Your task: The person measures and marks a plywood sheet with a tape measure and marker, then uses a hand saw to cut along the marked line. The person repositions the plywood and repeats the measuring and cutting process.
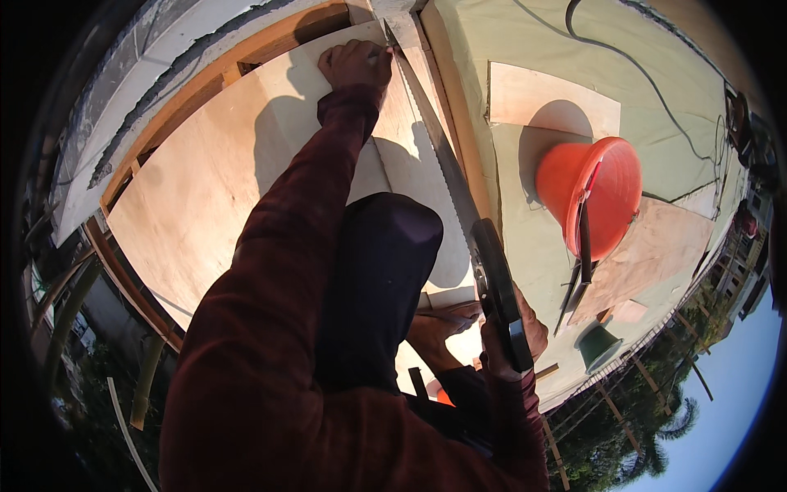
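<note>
A hand saw point(438, 152) lies lengthwise along the right part of a pale plywood sheet point(197, 156), its toothed edge facing left. My right hand point(516, 336) is wrapped round the saw's dark handle at the near end. Up at the sheet's far edge, my left hand point(359, 64) rests on the wood beside the saw's tip, its fingers curled in a pinch. Whatever those fingers hold is too small to make out. My bent knee point(385, 238) in dark trousers covers the middle of the sheet, and my bare foot point(438, 328) shows below it.
An orange bucket point(566, 180) stands on the pale surface to the right, a dark-handled tool leaning at it. Plywood offcuts point(549, 94) lie around it. A green bucket point(598, 348) is nearer the edge. A dark cable point(631, 61) crosses the far right. Timber framing point(188, 107) borders the sheet.
</note>
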`<state>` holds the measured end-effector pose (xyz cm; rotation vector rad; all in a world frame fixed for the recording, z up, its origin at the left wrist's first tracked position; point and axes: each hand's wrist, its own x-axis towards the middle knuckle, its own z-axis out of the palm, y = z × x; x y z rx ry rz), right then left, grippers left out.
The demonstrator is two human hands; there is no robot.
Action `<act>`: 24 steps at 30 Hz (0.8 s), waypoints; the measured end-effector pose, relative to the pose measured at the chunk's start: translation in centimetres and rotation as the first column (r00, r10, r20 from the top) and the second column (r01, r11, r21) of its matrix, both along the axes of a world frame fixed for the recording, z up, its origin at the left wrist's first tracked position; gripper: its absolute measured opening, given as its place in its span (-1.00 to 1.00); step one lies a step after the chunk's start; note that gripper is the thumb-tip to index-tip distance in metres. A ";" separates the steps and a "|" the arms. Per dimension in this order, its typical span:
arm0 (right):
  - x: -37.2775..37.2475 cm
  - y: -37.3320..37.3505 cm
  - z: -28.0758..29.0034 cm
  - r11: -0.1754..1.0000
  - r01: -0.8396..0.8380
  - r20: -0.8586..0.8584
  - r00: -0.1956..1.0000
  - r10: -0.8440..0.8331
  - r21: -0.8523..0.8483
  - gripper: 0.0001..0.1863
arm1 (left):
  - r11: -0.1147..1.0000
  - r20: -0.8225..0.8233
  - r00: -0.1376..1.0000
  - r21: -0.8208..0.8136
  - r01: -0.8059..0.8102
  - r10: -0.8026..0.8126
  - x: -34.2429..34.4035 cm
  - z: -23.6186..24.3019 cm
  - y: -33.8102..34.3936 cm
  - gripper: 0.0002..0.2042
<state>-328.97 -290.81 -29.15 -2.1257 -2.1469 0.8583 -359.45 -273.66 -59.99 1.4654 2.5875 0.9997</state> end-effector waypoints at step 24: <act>3.1 -0.8 0.3 0.972 -0.230 -0.125 0.964 0.235 0.051 -0.32 | 0.995 -0.010 0.999 -0.095 0.040 -0.041 -0.4 -1.4 0.1 -0.76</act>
